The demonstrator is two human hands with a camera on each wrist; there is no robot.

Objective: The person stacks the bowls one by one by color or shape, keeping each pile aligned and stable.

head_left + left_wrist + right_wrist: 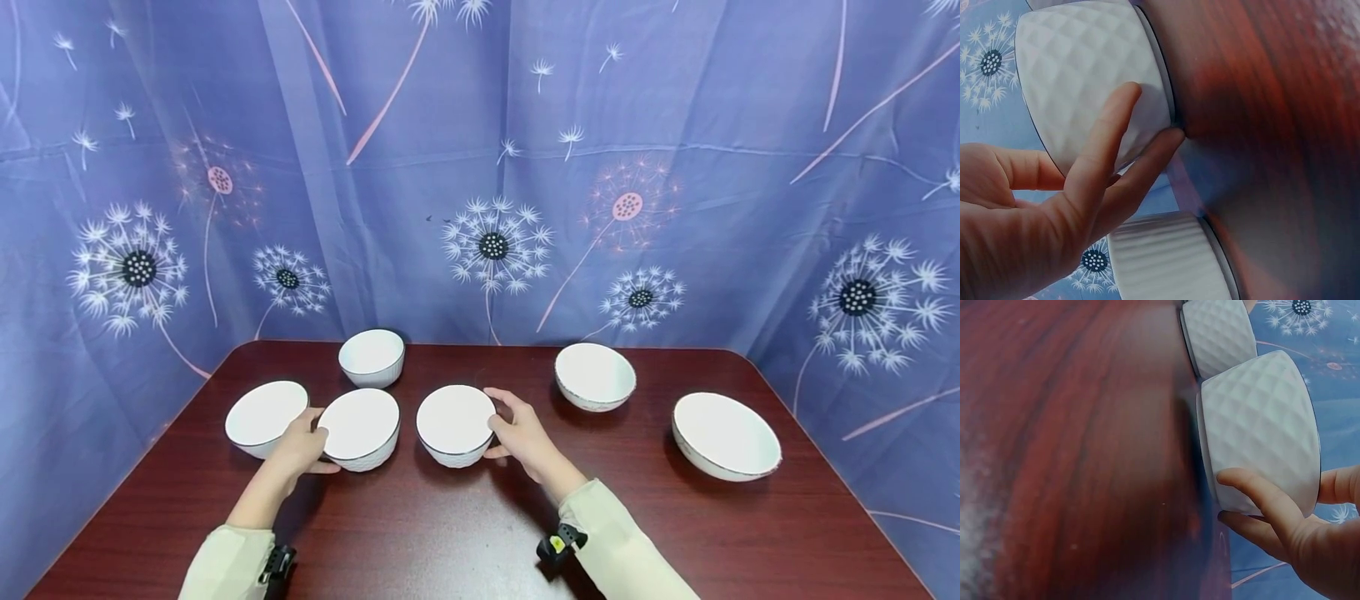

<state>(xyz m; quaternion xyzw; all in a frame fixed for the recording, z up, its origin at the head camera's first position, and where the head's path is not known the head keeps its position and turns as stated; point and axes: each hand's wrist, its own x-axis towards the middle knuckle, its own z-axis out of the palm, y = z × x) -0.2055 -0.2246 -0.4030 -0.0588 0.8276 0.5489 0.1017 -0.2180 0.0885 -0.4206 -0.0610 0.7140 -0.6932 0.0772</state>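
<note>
Near the middle of the dark red surface (420, 533), the left hand (300, 446) grasps one white bowl (362, 427) by its side, and the right hand (527, 435) has its fingers (1263, 490) gripping a second bowl (455, 423), a narrow gap between the two. The wrist views bring out the diamond-quilted walls of both, only faint from the head, while the head view alone takes in the far-right bowl (726, 437) and a yellow patch (557, 544), too small to read, on the right wrist's black band (572, 536).

Both forearms (258, 500) reach forward and inward, well apart, the left grip (300, 447) and right grip (523, 433) each pinching.
</note>
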